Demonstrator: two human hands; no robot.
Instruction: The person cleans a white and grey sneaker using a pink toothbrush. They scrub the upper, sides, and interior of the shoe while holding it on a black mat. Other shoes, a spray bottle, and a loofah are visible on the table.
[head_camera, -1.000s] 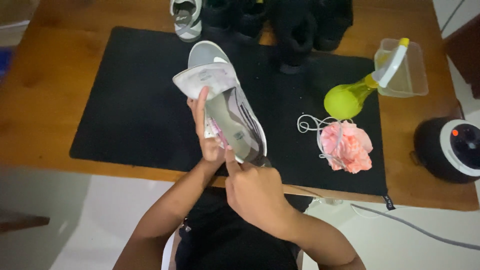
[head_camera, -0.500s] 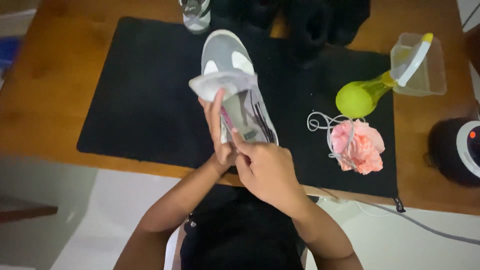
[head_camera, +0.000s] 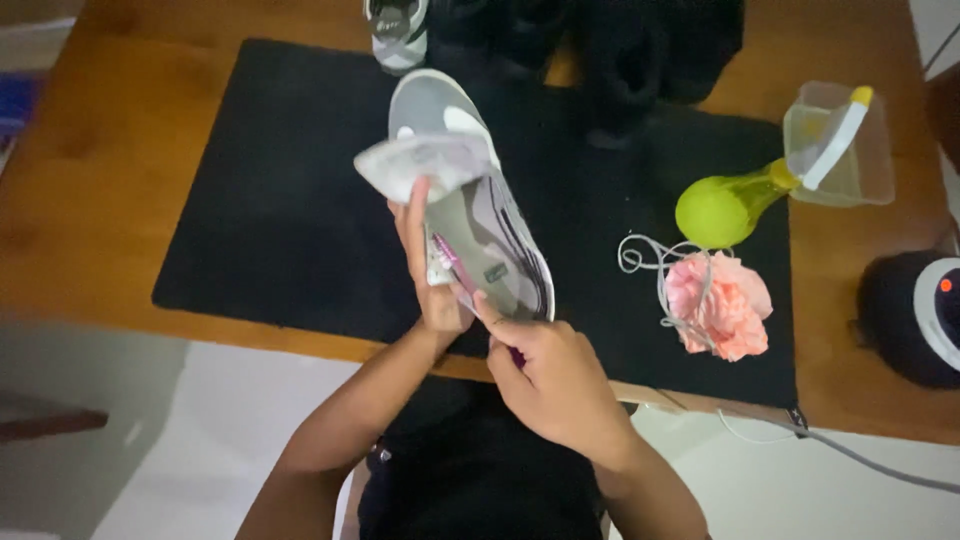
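I hold the grey sneaker above the black mat, left hand fingers grasping its side. My right hand fingers pinch a pink tool inside; next needs careful pulling, I think.
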